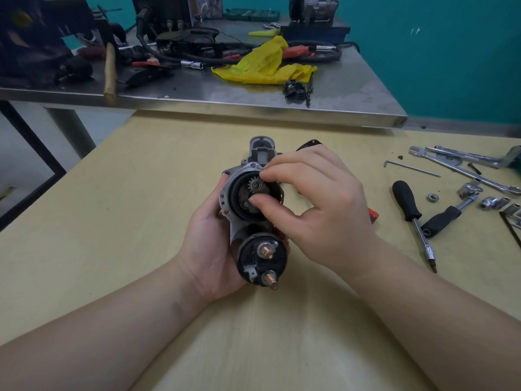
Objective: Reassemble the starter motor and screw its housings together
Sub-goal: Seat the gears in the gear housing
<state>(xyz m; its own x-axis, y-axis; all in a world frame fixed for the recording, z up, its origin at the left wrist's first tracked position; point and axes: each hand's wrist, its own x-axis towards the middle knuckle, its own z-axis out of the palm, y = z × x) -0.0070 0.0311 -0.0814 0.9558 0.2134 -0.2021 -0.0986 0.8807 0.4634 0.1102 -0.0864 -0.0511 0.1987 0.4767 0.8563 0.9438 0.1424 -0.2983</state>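
Starter motor (248, 210) long axis running away from the viewer, open gear end up, left hand (208, 244) gripping it, right hand (313, 204) pinching gear (255, 187)

Starter motor, part-assembled, gear end open toward you.

Your starter motor's drive housing (225, 198) is bare grey aluminium, held above the wooden table (141, 221) with its round open face turned to you. Inside the black ring sits a small toothed pinion gear (254, 185) with a bearing at its centre. Below it, the black solenoid (260, 259) shows two copper terminal studs. The nose casting (260, 149) points away from you.
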